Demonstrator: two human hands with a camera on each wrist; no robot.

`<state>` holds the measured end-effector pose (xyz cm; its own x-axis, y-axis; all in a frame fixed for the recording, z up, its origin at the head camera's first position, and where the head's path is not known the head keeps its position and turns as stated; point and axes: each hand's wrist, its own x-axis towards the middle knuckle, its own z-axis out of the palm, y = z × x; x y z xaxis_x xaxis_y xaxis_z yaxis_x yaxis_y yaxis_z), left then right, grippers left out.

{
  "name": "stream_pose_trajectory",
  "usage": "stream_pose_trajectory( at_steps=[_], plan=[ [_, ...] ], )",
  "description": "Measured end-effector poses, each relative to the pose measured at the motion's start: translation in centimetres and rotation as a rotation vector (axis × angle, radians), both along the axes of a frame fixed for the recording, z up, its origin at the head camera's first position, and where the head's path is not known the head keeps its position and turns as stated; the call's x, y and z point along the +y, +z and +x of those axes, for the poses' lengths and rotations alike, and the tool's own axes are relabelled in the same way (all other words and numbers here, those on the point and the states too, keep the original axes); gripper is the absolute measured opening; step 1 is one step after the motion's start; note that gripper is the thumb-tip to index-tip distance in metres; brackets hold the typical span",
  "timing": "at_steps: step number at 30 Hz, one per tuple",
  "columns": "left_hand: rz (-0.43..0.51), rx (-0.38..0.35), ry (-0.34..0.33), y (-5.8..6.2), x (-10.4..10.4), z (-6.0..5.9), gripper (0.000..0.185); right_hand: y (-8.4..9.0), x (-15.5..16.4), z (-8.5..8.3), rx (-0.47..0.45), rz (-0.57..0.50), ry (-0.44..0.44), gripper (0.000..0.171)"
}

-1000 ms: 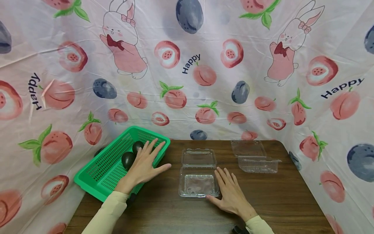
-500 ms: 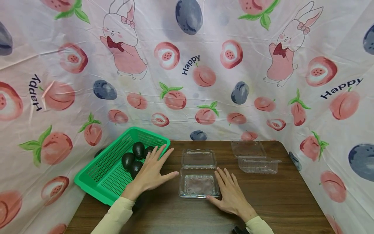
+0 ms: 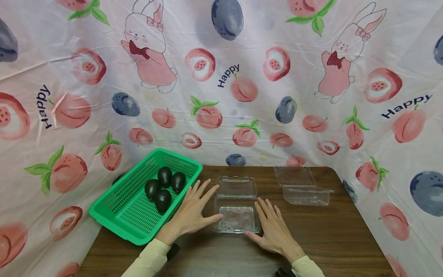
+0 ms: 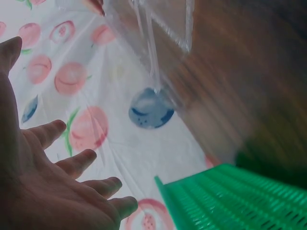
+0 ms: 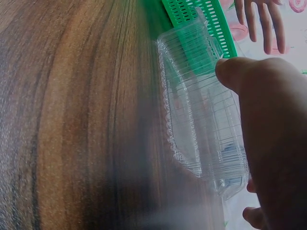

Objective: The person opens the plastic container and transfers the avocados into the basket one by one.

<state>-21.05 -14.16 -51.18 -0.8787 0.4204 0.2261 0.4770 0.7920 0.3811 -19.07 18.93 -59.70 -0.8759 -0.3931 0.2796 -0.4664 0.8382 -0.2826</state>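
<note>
1. I see the left hand (image 3: pixel 191 215) lying flat on the wooden table (image 3: pixel 332 234), fingers spread wide and straight, holding nothing. It sits between the green basket (image 3: pixel 119 213) and the open clear clamshell box (image 3: pixel 236 206); its thumb tip reaches the box's near left corner, though I cannot tell if it touches.
2. The right hand (image 3: pixel 273 231) also lies flat with fingers straight and loosely spread, along the right side of the box's tray. In the right wrist view the thumb (image 5: pixel 240 72) touches the tray's edge; nothing is gripped.
3. The clamshell box stands at the middle of the table, between my two hands, its lid folded back flat toward the far wall.
4. The basket sits at the table's left edge, partly overhanging it, and holds four dark avocados (image 3: pixel 163 188) clustered toward its far right corner, just beside the left fingertips but apart from them.
5. A second open clamshell box (image 3: pixel 301 186) rests near the far right corner — well apart from both hands.
6. A fruit-and-rabbit printed cloth (image 3: pixel 221 77) forms the backdrop on three sides.
</note>
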Motion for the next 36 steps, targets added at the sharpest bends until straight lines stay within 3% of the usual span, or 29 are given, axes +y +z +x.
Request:
stream_pose_trajectory(
  at_steps=[14,36],
  plan=[
    [0.009,-0.115,-0.026,-2.8,2.0,1.0,0.099,-0.2,0.5,0.2,0.013,0.004,0.008,0.106],
    [0.025,-0.136,-0.027,-3.0,2.6,1.3,0.095,0.8,0.7,0.0,0.062,-0.033,0.028,0.101]
  ],
)
